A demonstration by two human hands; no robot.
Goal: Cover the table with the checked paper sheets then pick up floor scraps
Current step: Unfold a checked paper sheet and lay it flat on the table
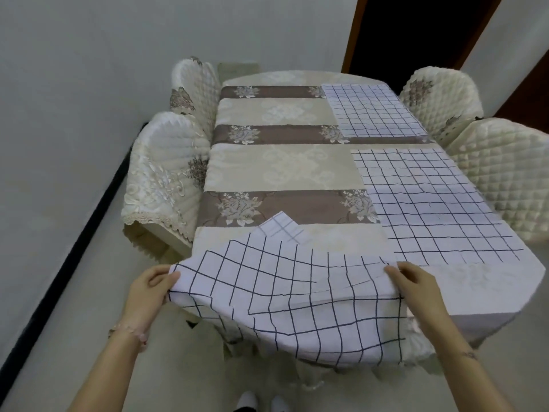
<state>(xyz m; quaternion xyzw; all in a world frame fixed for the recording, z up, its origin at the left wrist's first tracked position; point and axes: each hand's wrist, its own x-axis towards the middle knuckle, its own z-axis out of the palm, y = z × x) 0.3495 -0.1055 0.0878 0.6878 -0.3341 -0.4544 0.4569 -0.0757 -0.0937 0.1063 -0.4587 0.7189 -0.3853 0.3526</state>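
Holding: a large white paper sheet with a dark blue checked grid [285,301]. My left hand [151,285] pinches its left edge and my right hand [413,281] pinches its right edge, fingers curled round the paper.
Sheet position: it sags between my hands over the near end of the long table draped in beige and brown floral cloth [267,162]. Its lower part hangs off the near edge towards me.
Lying flat: two more checked sheets lie along the table's right side, a near one [430,209] and a far one [374,110], with a brown band of cloth showing between them.
Small checked corner [280,228]: it peeks out just beyond the held sheet; I cannot tell whether it is a fold of that sheet or a separate piece.
Bare cloth: the left half of the table.
Step in hand: by my judgement, spreading this sheet over the near left part.
Next move calls for: drawing the paper taut, squaring it beside the near right sheet, and lowering it flat without creasing.
Floor scraps: none visible from here.
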